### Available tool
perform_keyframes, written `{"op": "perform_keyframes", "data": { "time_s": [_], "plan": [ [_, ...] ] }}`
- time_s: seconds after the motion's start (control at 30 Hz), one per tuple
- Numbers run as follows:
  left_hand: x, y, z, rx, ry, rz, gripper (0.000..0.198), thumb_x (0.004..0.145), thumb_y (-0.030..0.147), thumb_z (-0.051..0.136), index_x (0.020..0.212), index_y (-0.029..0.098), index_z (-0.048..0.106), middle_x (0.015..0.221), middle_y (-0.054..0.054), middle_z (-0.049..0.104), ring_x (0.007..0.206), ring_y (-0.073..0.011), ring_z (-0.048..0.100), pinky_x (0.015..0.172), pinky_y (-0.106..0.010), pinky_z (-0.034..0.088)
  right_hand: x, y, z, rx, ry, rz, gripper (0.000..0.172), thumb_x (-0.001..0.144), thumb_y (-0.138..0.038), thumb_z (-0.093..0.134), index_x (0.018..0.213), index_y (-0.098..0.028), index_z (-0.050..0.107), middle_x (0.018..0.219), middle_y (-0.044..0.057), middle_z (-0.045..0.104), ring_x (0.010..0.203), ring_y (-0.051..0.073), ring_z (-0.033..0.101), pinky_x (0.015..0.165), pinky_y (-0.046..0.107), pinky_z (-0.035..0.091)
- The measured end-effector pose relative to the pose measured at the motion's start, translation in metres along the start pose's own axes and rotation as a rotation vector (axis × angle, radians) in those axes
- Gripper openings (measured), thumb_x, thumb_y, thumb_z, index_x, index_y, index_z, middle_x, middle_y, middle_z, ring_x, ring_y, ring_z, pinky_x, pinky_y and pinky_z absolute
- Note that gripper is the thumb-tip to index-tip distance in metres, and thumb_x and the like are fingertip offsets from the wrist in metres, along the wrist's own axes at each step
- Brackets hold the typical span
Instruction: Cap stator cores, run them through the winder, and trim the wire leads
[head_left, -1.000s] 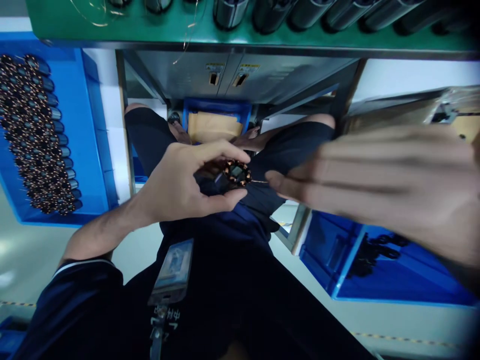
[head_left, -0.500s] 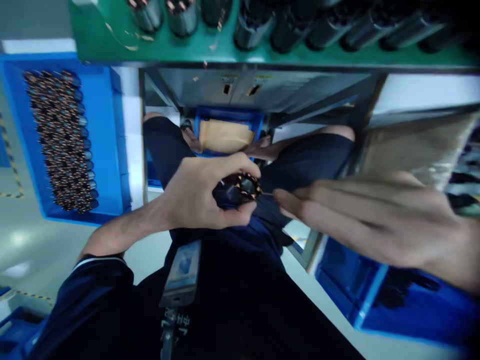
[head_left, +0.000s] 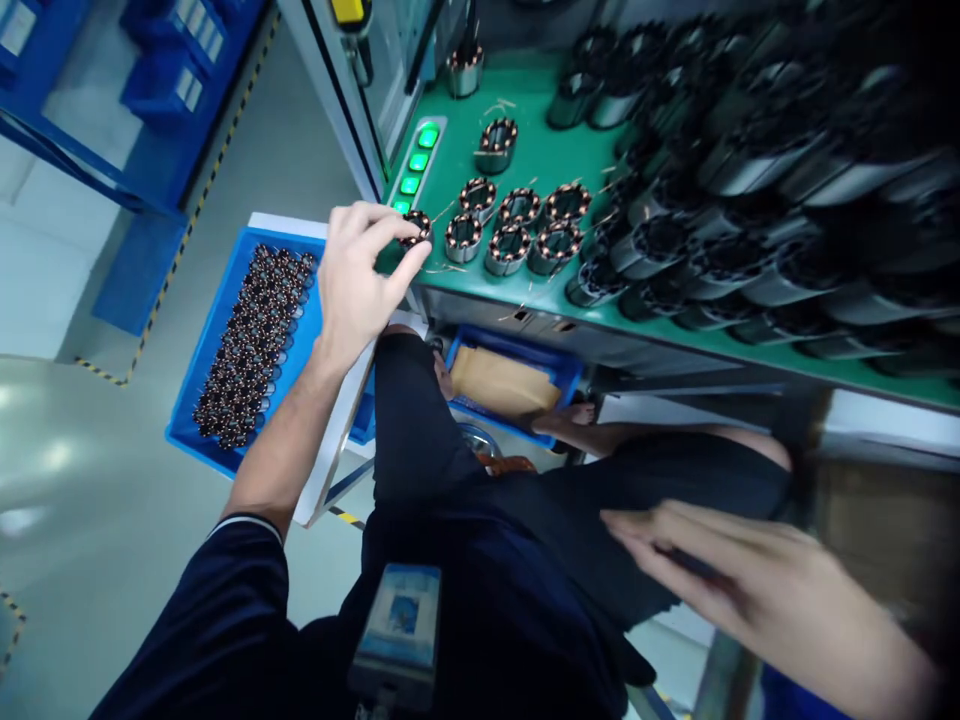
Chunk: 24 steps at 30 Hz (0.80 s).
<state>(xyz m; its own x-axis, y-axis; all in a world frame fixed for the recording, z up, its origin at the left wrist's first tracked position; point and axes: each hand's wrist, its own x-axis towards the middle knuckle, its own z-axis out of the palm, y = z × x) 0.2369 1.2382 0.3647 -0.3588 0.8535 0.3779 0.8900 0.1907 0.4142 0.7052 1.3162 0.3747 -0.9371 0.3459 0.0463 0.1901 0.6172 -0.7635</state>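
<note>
Over the front left corner of the green bench, my left hand [head_left: 364,275] is closed around a copper-wound motor stator [head_left: 415,228], gripped between thumb and fingers. The stator is partly covered by the fingers. Just right of it, several similar wound stators [head_left: 463,238] stand upright in short rows. My right hand [head_left: 739,580] hangs over my right thigh, with thumb and fingertips pinched together. Whatever lies in that pinch, if anything, is too small and blurred to make out.
A panel with green lit buttons [head_left: 418,162] borders the stators on the green bench [head_left: 525,95]. Taller dark metal cylinders [head_left: 720,255] crowd its right side. A blue bin [head_left: 304,335] full of wound stators stands at left. Below sits a blue crate [head_left: 574,375] holding cardboard.
My left hand has carried the stator from above my lap up and left to the bench. My right hand has come away from it and moved lower. The view has turned toward the bench.
</note>
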Motion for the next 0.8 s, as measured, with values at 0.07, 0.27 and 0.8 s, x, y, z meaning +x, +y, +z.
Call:
{"op": "perform_keyframes", "data": {
  "time_s": [0.07, 0.27, 0.8],
  "plan": [
    [0.009, -0.007, 0.011, 0.051, -0.042, -0.017, 0.026, 0.116, 0.051, 0.077, 0.122, 0.027, 0.087, 0.131, -0.013, 0.083, 0.133, -0.0355, 0.071, 0.124, -0.059, 0.061, 0.002, -0.004, 0.006, 0.005, -0.069, -0.088, 0.024, 0.123, -0.021, 0.061, 0.114, -0.026, 0.083, 0.1, 0.002, 0.092, 0.08, 0.019, 0.092, 0.071, 0.022, 0.071],
    [0.075, -0.047, 0.034, -0.068, 0.026, 0.067, 0.039, 0.108, 0.063, 0.081, 0.127, 0.029, 0.084, 0.126, -0.013, 0.084, 0.123, -0.0366, 0.075, 0.116, -0.058, 0.064, -0.015, -0.001, 0.013, 0.116, -0.134, 0.042, 0.021, 0.122, -0.027, 0.065, 0.115, -0.027, 0.086, 0.098, 0.002, 0.089, 0.079, 0.018, 0.091, 0.07, 0.022, 0.07],
    [0.112, 0.046, 0.013, -0.584, -0.115, 0.187, 0.05, 0.074, 0.022, 0.097, 0.115, 0.033, 0.069, 0.108, 0.0, 0.086, 0.099, -0.025, 0.085, 0.084, -0.045, 0.073, -0.004, -0.023, -0.005, 0.21, 0.273, 0.297, 0.009, 0.109, -0.03, 0.086, 0.116, -0.035, 0.09, 0.095, 0.001, 0.089, 0.075, 0.02, 0.087, 0.07, 0.027, 0.073]
  ]
}}
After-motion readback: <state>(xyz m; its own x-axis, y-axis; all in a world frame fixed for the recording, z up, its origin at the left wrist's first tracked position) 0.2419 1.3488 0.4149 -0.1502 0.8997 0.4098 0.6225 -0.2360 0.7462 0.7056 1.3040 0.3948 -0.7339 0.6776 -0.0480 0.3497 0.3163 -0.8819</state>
